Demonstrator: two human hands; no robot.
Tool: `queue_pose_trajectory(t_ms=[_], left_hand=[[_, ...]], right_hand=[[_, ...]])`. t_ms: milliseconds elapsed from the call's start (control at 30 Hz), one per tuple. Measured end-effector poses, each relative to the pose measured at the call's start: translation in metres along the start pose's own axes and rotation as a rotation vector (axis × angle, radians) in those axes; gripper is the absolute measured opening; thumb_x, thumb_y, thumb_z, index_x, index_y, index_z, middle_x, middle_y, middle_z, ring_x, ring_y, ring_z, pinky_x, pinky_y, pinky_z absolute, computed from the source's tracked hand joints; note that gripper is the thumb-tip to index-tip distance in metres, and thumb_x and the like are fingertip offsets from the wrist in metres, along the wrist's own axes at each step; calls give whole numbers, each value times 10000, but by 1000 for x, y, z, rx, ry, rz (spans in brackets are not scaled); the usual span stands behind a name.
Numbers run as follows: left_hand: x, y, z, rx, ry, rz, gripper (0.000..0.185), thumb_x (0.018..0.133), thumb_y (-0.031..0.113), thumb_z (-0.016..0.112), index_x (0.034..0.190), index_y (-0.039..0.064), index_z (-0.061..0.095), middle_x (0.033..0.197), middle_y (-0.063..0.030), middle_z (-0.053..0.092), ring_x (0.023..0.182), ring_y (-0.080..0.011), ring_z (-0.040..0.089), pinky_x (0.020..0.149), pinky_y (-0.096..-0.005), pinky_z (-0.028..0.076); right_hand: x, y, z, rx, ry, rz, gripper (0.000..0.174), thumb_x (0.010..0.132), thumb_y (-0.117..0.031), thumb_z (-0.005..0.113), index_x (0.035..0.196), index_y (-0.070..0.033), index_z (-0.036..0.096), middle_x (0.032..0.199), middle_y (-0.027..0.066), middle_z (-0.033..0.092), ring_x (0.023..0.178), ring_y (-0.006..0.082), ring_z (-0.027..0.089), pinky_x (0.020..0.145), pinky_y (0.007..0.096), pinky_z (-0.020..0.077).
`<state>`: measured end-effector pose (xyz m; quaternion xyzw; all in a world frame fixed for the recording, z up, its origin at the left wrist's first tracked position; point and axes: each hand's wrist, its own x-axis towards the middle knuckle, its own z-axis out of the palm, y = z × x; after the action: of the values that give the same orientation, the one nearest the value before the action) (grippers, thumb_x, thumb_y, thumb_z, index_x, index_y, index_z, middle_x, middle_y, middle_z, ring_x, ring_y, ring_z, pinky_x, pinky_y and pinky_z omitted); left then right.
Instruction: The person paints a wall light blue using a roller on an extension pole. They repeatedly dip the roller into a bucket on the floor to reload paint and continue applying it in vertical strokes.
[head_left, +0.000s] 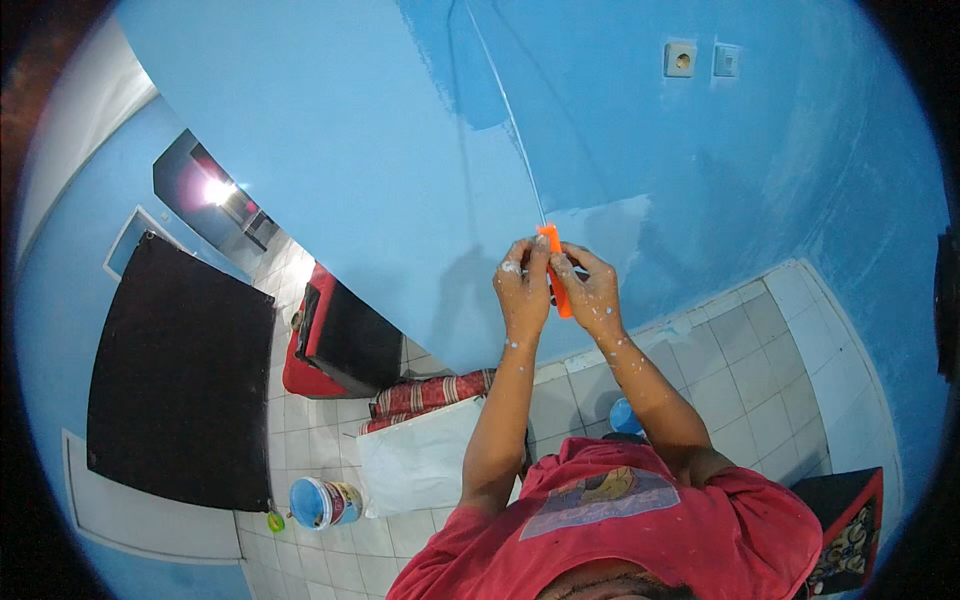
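My left hand (524, 283) and my right hand (590, 286) are raised side by side before the wall, both closed around an orange plastic handle (559, 281). From its top a thin pale rod (512, 112) runs up to the top edge of the view; its far end is out of sight. Paint specks cover both hands and forearms. Behind them the blue wall (375, 172) shows lighter and darker painted areas with uneven borders. Shadows of the arms and rod fall on it.
A paint bucket (306, 504) stands on the tiled floor at lower left, near a white sheet-like surface (420, 457). A red and black piece of furniture (352, 341) stands by the wall's edge. A socket (679, 59) and a switch (726, 61) sit upper right.
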<state>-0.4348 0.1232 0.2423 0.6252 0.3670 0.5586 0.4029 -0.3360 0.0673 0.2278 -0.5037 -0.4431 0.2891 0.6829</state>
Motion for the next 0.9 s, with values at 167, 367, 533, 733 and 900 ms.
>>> queue_pose_trajectory(t_ms=[167,367,533,733,900], left_hand=[[9,10,-1,6,2,13,333,1043,275,636,998,-43,726,743,-82,676,672,-118,577,617,-327,473],[-44,-84,-4,50,-86,-104,347,1050,309,621,1015,-21,722,752,-91,683,692,-157,621,663,-353,511],[-105,-148,-6,113,-114,-221,341,1053,324,619,1037,-2,716,777,-98,693,716,-177,647,694,-364,527],[-158,-178,-9,205,-225,-338,351,1052,342,615,1064,7,723,854,-128,732,787,-225,700,747,-376,538],[-211,-280,-13,121,-296,-448,352,1042,370,617,1097,42,733,883,-149,756,806,-287,743,735,-402,555]], right_hand=[[3,5,2,77,-56,-17,471,1046,-294,668,1365,50,622,974,143,750,730,152,716,641,285,592],[-36,74,-18,-83,-137,87,440,1063,-294,625,1339,49,625,964,125,746,754,164,717,675,323,590],[-85,145,-34,-156,-178,132,415,1068,-294,611,1348,11,633,969,114,749,788,171,722,682,332,582],[-139,202,-56,-165,-196,346,422,1064,-277,622,1385,-4,624,1039,122,757,863,187,730,729,342,588],[-172,238,-70,-223,-268,474,410,1057,-317,632,1324,-6,639,1039,133,761,861,205,735,721,353,578]])
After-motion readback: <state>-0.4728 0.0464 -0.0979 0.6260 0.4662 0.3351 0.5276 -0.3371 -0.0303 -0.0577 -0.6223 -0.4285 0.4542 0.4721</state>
